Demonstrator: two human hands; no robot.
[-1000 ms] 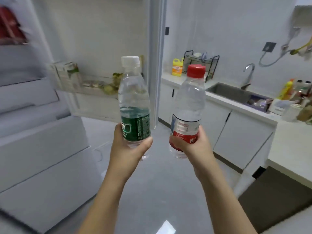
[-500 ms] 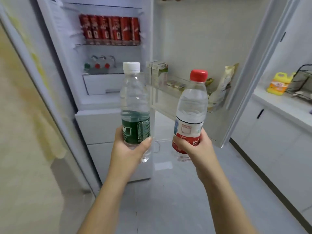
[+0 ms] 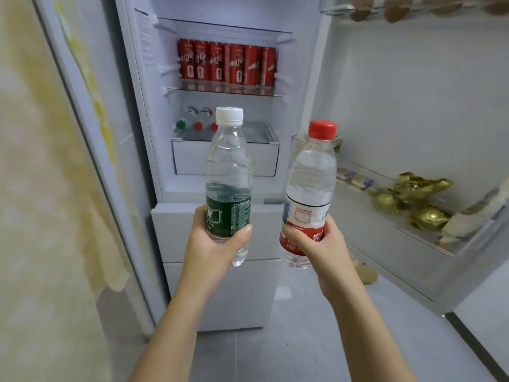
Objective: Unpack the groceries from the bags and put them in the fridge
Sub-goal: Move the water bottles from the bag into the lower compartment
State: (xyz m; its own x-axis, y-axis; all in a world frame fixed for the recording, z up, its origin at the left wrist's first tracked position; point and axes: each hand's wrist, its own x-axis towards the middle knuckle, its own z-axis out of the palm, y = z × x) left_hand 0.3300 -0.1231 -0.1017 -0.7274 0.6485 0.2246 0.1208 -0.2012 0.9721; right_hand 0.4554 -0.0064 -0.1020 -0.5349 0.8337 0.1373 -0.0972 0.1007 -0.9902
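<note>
**Two bottles up, fridge wide open**

You had a bottle in each fist, right in front of the open fridge. Your left hand was wrapped tight around the green-label bottle, clear ribbed plastic with a white screw cap, held upright. Your right hand was closed around the red-label bottle, also clear plastic, red cap on top, leaning a touch to the right. The two stood near each other but apart, neither yet inside.

Behind them, a glass shelf carried a tight row of shiny red cans. One shelf down, more bottles lay on their sides, caps facing you, above a white drawer. On your right the door hung open, its clear plastic rack holding crinkly gold foil packets. Pale grey floor tiles below, a yellowish wall on your left.
</note>
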